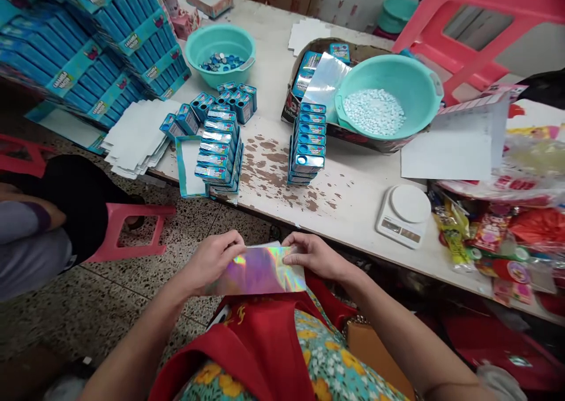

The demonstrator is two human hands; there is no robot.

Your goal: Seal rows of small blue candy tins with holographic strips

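A shiny holographic foil pouch is held over my lap, below the table's front edge. My left hand pinches its left end with closed fingers. At the right top corner my right hand grips it, thumb on the foil. On the white table in front of me stand two stacks of small blue boxes. A teal basin of small white pellets sits behind the right stack, with more foil pouches beside it.
A white kitchen scale sits near the table edge. A second teal basin holds small blue-and-white pieces. Flat white cartons and blue display packs pile up left. Another person sits at left on a pink stool. Candy bags lie right.
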